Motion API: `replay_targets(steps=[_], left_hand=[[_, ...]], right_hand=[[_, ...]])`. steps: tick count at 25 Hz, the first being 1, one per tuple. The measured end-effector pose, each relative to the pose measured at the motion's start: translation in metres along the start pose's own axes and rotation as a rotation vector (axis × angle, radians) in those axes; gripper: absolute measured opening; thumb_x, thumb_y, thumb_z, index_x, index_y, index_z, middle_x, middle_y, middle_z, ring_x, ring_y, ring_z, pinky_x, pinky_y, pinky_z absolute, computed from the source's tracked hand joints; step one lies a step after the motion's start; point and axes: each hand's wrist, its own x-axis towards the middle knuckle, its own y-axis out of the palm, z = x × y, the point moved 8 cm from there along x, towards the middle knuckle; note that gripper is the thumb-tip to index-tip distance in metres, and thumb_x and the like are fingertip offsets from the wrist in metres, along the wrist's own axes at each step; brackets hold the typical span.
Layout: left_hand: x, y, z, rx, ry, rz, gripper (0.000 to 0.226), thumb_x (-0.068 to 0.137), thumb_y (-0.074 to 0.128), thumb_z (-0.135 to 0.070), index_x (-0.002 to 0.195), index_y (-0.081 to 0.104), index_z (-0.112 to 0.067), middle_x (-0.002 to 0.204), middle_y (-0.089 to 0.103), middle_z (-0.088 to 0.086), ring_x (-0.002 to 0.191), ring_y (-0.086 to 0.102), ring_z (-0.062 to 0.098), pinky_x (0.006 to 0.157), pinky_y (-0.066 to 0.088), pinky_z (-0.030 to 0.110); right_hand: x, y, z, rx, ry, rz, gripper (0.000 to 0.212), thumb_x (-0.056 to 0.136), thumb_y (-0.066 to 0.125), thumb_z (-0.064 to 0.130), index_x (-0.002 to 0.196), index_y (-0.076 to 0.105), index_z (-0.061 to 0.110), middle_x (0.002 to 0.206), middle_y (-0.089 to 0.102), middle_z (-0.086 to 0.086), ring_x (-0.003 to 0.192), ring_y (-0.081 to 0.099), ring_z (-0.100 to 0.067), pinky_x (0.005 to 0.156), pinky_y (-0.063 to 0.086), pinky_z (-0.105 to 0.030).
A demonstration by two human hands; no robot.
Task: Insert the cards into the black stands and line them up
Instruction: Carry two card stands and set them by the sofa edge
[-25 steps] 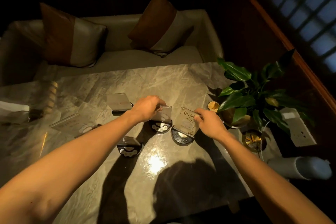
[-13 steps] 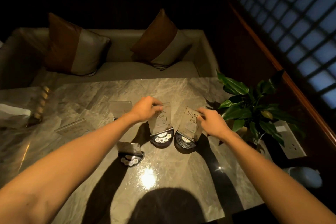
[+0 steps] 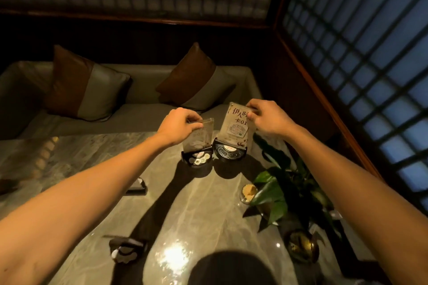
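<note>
Two clear cards stand upright in black stands, side by side near the far edge of the marble table (image 3: 97,155). My left hand (image 3: 178,126) pinches the top of the left card (image 3: 199,137), which sits in the left stand (image 3: 198,159). My right hand (image 3: 268,118) grips the top right corner of the right card (image 3: 236,126), printed with characters and a round code, in the right stand (image 3: 230,151). A third black stand (image 3: 126,250) lies near the front left. Another dark stand (image 3: 137,186) shows partly behind my left forearm.
A leafy potted plant (image 3: 282,192) stands at the table's right edge, close under my right forearm, with a small glass (image 3: 249,193) beside it. Beyond the table is a sofa with two cushions (image 3: 85,90). A latticed window runs along the right.
The view has tilted upward. Both hands have carried the two carded stands away from me toward the table's far edge, still side by side.
</note>
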Motion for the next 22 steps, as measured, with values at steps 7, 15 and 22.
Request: replay_targets(steps=[7,15,22], left_hand=[[0.099,0.079,-0.025,-0.004,-0.076,-0.049,0.025,0.092,0.069,-0.026,0.115,0.074,-0.017,0.117,0.074,0.000,0.111,0.067,0.015,0.097,0.053,0.041],[0.186,0.176,-0.032,-0.009,-0.141,0.050,0.028,0.092,0.068,-0.027,0.119,0.072,-0.018,0.120,0.072,-0.001,0.116,0.064,0.016,0.100,0.051,0.043],[0.212,0.219,-0.026,-0.045,-0.130,0.112,0.028,0.091,0.070,-0.024,0.118,0.073,-0.016,0.117,0.074,0.000,0.114,0.066,0.015,0.103,0.049,0.036]], right_hand=[[0.077,-0.024,-0.122,-0.034,0.010,0.015,0.019,0.101,0.054,0.014,0.119,0.060,0.018,0.121,0.068,-0.008,0.110,0.066,-0.027,0.087,0.060,-0.049],[0.130,0.008,-0.235,-0.025,0.052,0.088,0.014,0.102,0.049,0.013,0.111,0.058,0.018,0.110,0.067,-0.006,0.099,0.065,-0.025,0.074,0.058,-0.043],[0.142,0.039,-0.276,0.010,0.082,0.124,0.014,0.103,0.049,0.015,0.111,0.059,0.019,0.112,0.066,-0.005,0.101,0.064,-0.023,0.076,0.058,-0.039]])
